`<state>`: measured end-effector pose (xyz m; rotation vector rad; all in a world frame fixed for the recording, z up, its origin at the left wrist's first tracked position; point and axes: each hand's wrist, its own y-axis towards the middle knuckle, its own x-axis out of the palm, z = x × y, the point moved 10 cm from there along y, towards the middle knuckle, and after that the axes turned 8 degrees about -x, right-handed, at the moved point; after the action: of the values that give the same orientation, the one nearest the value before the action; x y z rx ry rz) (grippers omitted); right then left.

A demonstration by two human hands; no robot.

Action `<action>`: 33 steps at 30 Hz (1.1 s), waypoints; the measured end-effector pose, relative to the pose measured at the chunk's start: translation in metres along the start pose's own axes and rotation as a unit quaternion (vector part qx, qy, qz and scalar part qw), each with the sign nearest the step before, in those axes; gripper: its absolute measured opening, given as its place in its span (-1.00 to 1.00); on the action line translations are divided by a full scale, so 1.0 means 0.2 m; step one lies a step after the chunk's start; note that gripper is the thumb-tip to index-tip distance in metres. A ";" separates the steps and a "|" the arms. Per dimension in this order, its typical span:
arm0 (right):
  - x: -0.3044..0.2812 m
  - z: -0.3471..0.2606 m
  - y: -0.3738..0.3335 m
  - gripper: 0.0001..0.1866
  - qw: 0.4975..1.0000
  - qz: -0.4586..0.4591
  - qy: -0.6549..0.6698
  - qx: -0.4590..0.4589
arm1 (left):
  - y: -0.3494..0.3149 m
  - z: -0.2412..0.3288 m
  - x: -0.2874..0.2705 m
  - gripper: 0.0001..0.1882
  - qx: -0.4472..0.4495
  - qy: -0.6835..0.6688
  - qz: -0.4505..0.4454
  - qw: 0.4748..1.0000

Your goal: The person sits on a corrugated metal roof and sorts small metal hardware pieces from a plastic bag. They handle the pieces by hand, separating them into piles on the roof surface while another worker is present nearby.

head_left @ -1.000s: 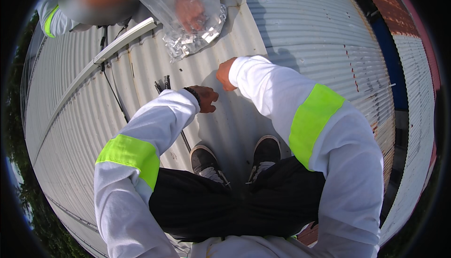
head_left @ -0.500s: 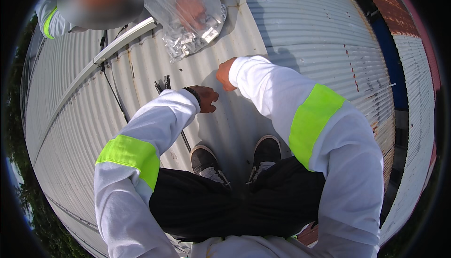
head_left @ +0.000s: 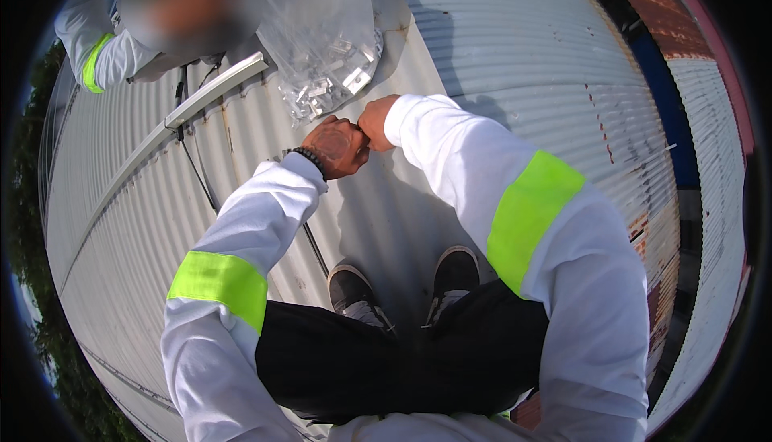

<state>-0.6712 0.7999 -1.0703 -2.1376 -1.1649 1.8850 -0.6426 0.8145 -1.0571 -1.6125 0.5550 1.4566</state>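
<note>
Over the corrugated metal roof (head_left: 386, 209), my left hand (head_left: 332, 149) and my right hand (head_left: 376, 123) meet with their knuckles together. The fingers of both are curled closed. Whatever they grip, if anything, is hidden behind the hands. A dark beaded bracelet (head_left: 310, 162) circles my left wrist. Just beyond the hands lies a clear plastic bag (head_left: 318, 20). Small silvery metal brackets (head_left: 355, 80) fill its near end.
A pale metal rail (head_left: 215, 92) runs across the roof at left, with a black cable (head_left: 195, 164) beside it. Another person in a white sleeve (head_left: 129, 53) is at the far left. My shoes (head_left: 352, 289) stand on the sheets. A darker gap (head_left: 659, 104) separates roofs at right.
My left hand has moved up and met my right hand, which has shifted slightly left. The other person's upper body has shifted slightly, and a hand behind the bag has moved up.
</note>
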 end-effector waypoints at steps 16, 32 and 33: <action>-1.22 0.09 -0.66 -0.51 0.654 0.752 -0.021 -0.074 | 0.09 -0.43 -1.18 -0.50 -0.142 0.111 0.394 0.901; -0.35 0.58 -0.04 -0.64 0.722 0.321 0.596 0.141 | -0.30 -0.37 -0.69 -0.75 -0.046 -0.318 0.431 0.843; -0.27 0.59 -0.07 -0.65 0.677 0.307 0.650 0.155 | -0.31 -0.41 -0.67 -0.76 -0.060 -0.358 0.434 0.825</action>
<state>-0.7789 0.7288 -1.0479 -2.7563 0.2024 0.0885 -0.5755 0.7499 -0.9159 -0.7306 0.7905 2.6382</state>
